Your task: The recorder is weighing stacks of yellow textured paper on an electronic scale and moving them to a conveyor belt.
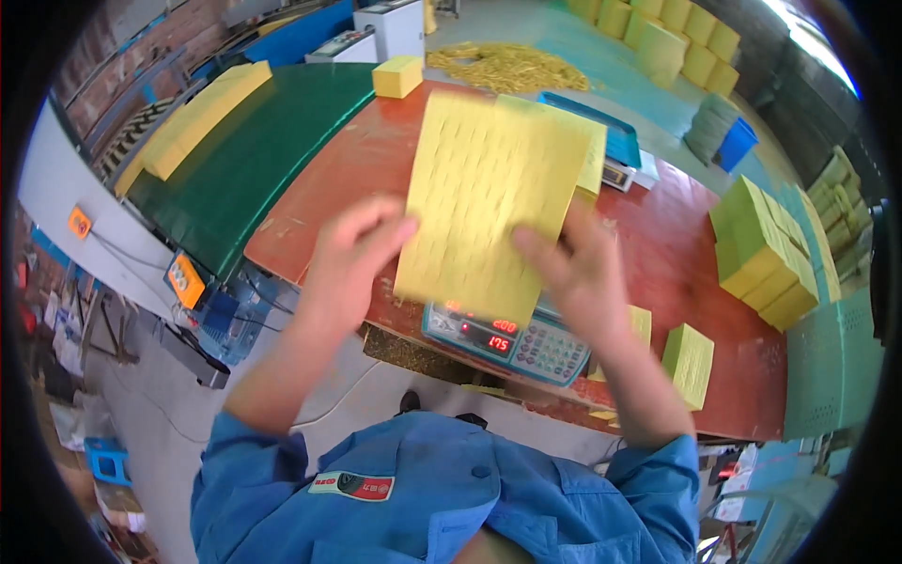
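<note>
A block of yellow paper sheets (493, 202), its face covered with rows of short slits, is held up in front of me above a scale. My left hand (352, 254) is at the block's left edge, fingers bent against it and slightly blurred. On the right edge my right hand (583, 268) grips it, thumb on the face and the other fingers behind. The digital scale (554, 352), with red lit digits and a keypad, sits beneath at the table's near edge. Another yellow paper block (592, 155) shows partly behind the held one.
The red table (676, 235) carries stacked yellow blocks (766, 249) at right and a smaller block (689, 365) near the front. A blue tray (601, 127) tops a second scale at the back. To the left runs a green conveyor belt (254, 155) with a long yellow stack (207, 117).
</note>
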Motion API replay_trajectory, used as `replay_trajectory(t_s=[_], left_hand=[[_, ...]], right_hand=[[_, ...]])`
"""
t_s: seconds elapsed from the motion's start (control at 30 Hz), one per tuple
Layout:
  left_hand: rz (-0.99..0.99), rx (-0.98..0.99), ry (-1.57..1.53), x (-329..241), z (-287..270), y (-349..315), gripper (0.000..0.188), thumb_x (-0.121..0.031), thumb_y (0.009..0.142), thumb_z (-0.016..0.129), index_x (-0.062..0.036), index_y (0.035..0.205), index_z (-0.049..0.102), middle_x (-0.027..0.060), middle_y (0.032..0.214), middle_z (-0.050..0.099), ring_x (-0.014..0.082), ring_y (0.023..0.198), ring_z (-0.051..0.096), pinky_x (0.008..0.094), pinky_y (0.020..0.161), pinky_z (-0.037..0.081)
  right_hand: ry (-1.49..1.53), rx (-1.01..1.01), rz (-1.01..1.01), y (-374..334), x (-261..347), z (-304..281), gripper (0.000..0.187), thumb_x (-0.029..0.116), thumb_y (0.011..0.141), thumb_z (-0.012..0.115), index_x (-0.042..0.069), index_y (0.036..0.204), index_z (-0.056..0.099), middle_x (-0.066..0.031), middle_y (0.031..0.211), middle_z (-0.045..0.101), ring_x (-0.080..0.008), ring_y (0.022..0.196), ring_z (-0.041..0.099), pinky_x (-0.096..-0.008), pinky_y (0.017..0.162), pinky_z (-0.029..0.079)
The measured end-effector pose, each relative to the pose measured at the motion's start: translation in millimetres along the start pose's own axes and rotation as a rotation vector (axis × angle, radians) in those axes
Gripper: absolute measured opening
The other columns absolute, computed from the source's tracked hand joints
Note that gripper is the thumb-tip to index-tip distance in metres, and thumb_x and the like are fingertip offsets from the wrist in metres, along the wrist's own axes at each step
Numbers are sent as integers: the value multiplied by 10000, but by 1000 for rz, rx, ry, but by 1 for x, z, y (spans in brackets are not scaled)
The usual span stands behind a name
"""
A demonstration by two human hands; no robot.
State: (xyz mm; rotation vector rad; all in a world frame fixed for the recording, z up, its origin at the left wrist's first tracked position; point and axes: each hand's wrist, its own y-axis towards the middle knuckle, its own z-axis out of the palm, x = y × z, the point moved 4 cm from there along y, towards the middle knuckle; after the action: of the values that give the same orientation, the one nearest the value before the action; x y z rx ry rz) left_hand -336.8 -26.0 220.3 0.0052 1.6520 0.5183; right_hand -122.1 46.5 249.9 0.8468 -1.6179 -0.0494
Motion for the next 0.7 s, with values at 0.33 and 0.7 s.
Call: replay_trajectory(t_s=[0.33, 0.7], left_hand=[[-276, 349, -37, 30, 79, 196, 215, -274, 873, 696, -105, 765, 620, 6, 683, 613, 96, 551, 514, 252, 484, 367], [-347, 442, 63, 52, 91, 196, 200, -255, 897, 648, -101, 770, 634, 29, 668, 619, 126, 528, 528, 266, 457, 375]], right_hand=[[35, -281, 309, 112, -56, -97, 400, 78, 816, 716, -59, 1175, 608, -95, 876, 675, -141, 656, 605, -265, 528, 456], [-225, -428, 386, 110, -102, -112, 498, 109, 812, 747, -23, 1258, 570, -72, 805, 653, -110, 608, 583, -247, 498, 435]])
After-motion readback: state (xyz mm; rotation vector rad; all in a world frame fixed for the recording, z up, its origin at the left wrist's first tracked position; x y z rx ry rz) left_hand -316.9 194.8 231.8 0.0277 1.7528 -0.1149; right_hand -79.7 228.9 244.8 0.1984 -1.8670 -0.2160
